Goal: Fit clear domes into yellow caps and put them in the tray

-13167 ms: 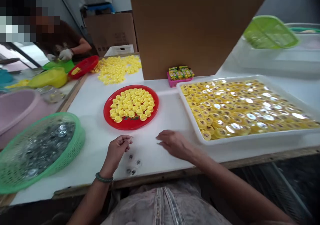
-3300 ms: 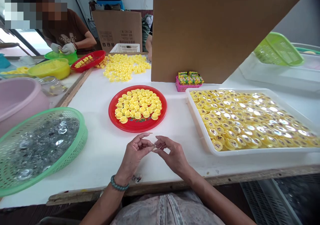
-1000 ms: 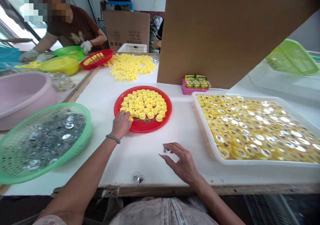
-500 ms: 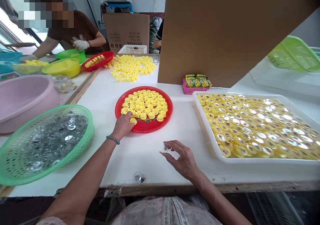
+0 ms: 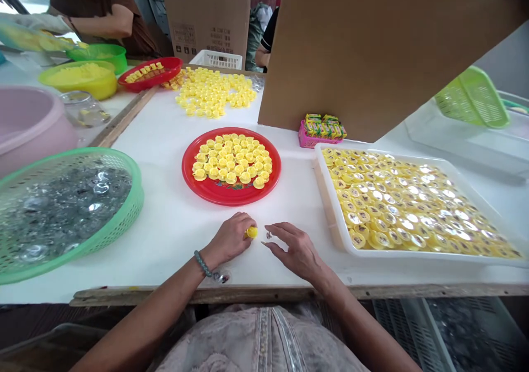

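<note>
The left hand [image 5: 232, 237] pinches a yellow cup [image 5: 252, 232], but the right hand [image 5: 301, 252], fingers parted, might drop its tiny clear piece [image 5: 268, 235].

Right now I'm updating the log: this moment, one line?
left hand: holds yellow cup; right hand: small clear piece at fingertips; red plate: more cups

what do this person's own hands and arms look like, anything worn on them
The left hand and right hand are ungloved. A greyish-green beaded bracelet circles the left wrist; none shows on the right. No sleeves cover the forearms.
</note>
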Action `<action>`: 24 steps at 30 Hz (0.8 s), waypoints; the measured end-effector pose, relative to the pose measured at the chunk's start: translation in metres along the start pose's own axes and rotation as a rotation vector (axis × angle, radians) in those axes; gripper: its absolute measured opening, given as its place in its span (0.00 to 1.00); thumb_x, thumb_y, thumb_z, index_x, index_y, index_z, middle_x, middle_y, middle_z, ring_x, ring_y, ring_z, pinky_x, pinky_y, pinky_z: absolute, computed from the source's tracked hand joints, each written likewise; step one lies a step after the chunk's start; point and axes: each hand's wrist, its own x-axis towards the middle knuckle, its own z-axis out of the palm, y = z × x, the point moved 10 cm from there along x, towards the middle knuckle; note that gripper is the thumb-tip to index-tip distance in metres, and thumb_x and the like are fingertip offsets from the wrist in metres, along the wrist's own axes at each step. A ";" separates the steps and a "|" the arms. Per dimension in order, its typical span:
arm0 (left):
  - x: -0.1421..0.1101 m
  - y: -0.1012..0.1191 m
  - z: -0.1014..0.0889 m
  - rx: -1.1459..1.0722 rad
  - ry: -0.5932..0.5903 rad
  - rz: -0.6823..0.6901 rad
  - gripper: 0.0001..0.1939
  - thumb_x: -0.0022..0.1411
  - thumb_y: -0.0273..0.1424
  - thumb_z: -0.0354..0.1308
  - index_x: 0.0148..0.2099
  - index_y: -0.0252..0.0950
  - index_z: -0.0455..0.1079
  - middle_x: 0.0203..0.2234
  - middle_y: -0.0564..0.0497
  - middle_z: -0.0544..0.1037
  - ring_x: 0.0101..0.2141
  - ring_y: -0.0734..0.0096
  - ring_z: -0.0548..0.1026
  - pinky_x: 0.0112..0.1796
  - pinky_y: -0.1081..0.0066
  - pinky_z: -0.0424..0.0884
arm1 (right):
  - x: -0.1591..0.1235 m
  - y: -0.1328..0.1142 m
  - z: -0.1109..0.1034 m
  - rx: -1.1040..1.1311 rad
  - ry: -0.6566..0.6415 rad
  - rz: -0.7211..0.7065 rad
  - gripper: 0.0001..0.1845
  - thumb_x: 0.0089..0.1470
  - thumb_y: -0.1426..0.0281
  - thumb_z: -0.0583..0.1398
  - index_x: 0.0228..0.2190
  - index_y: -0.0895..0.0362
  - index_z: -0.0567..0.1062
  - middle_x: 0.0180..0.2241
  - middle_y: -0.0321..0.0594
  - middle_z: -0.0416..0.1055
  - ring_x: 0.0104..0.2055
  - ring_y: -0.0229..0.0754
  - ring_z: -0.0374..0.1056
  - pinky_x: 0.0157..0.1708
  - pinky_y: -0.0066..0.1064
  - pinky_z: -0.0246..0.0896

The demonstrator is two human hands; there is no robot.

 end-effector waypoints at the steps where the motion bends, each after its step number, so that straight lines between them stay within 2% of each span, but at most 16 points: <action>1: -0.002 -0.003 0.006 -0.039 -0.005 -0.013 0.10 0.54 0.23 0.53 0.40 0.37 0.68 0.37 0.47 0.73 0.41 0.62 0.69 0.42 0.65 0.66 | 0.002 -0.001 0.004 -0.035 -0.039 -0.018 0.16 0.55 0.70 0.57 0.47 0.56 0.70 0.40 0.45 0.72 0.39 0.42 0.69 0.33 0.31 0.68; 3: -0.004 -0.012 0.010 -0.111 0.015 -0.053 0.13 0.54 0.24 0.53 0.43 0.37 0.68 0.38 0.48 0.73 0.41 0.62 0.70 0.42 0.65 0.67 | 0.007 -0.003 0.013 -0.099 -0.115 -0.052 0.15 0.56 0.71 0.57 0.46 0.57 0.70 0.40 0.45 0.72 0.41 0.43 0.68 0.40 0.35 0.66; 6: -0.007 -0.030 0.010 -0.227 0.051 -0.134 0.17 0.53 0.25 0.55 0.47 0.38 0.67 0.40 0.48 0.73 0.37 0.65 0.71 0.39 0.67 0.69 | 0.017 -0.007 0.025 -0.181 -0.212 -0.087 0.13 0.56 0.72 0.57 0.44 0.58 0.70 0.39 0.46 0.72 0.42 0.43 0.67 0.42 0.35 0.63; 10: -0.010 -0.046 0.012 -0.365 0.082 -0.225 0.20 0.51 0.25 0.58 0.48 0.39 0.67 0.37 0.49 0.76 0.34 0.67 0.73 0.38 0.69 0.70 | 0.031 -0.012 0.041 -0.283 -0.322 -0.121 0.11 0.55 0.73 0.58 0.42 0.59 0.71 0.36 0.45 0.72 0.40 0.42 0.67 0.40 0.32 0.61; 13: -0.011 -0.051 0.014 -0.449 0.093 -0.243 0.20 0.49 0.25 0.59 0.47 0.39 0.67 0.34 0.51 0.77 0.33 0.68 0.74 0.37 0.70 0.71 | 0.036 -0.013 0.050 -0.356 -0.386 -0.152 0.09 0.55 0.75 0.58 0.39 0.60 0.72 0.35 0.45 0.72 0.39 0.42 0.67 0.39 0.30 0.59; 19: -0.008 -0.055 0.016 -0.544 0.086 -0.248 0.20 0.48 0.24 0.59 0.45 0.39 0.67 0.33 0.52 0.79 0.33 0.68 0.76 0.37 0.70 0.71 | 0.038 -0.010 0.060 -0.421 -0.429 -0.186 0.14 0.54 0.79 0.56 0.43 0.59 0.71 0.34 0.43 0.72 0.37 0.41 0.67 0.35 0.28 0.57; 24: -0.007 -0.061 0.017 -0.607 0.088 -0.256 0.20 0.48 0.22 0.56 0.46 0.37 0.64 0.32 0.52 0.79 0.34 0.67 0.76 0.37 0.70 0.71 | 0.039 -0.007 0.065 -0.457 -0.478 -0.179 0.13 0.52 0.81 0.55 0.40 0.59 0.71 0.32 0.43 0.71 0.35 0.40 0.66 0.33 0.28 0.55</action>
